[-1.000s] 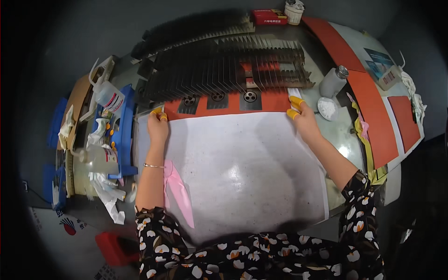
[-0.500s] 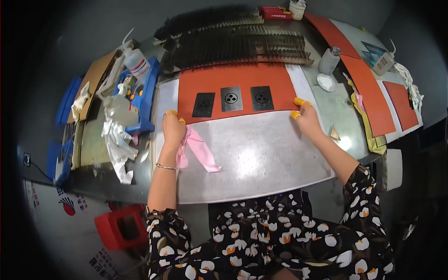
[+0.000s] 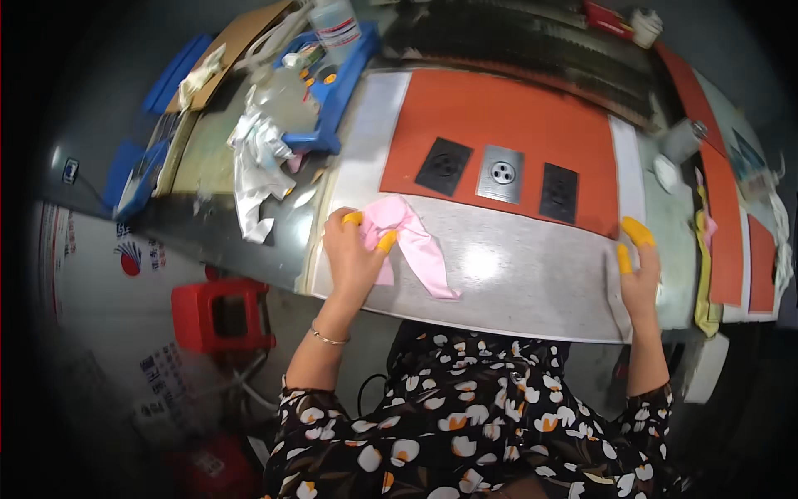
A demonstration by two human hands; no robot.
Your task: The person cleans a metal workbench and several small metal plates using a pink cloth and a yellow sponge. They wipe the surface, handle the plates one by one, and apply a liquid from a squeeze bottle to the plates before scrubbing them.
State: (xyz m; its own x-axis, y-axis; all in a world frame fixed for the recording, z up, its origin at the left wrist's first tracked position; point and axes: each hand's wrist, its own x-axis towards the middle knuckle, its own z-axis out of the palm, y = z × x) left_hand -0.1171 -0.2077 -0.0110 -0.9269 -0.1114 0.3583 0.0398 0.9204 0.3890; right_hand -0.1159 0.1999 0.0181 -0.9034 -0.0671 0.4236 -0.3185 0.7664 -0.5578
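Observation:
My left hand (image 3: 349,258), with yellow finger cots on two fingers, holds a pink cloth (image 3: 424,254) whose loose end trails over the pale grey work board (image 3: 532,283). Over by the board's right side, my right hand (image 3: 638,279) is open, its yellow-capped finger and thumb apart with nothing between them. An orange-red mat (image 3: 507,108) covers the far part of the board. Along its front lie three small square-cornered plates with round three-hole marks: a dark left plate (image 3: 431,176), a silvery middle plate (image 3: 499,193) and a dark right plate (image 3: 559,206).
At the left, a blue tray (image 3: 353,87) holds bottles, with a crumpled white cloth (image 3: 258,166) before it. Dark slotted racks (image 3: 499,41) stand behind the mat. A metal bottle (image 3: 683,141) and white dish (image 3: 667,173) sit at right. A red stool (image 3: 187,320) is on the floor.
The view has shifted and turned, moving the scene within the picture. Both hands have come off the mat's front corners; the left still has the pink cloth.

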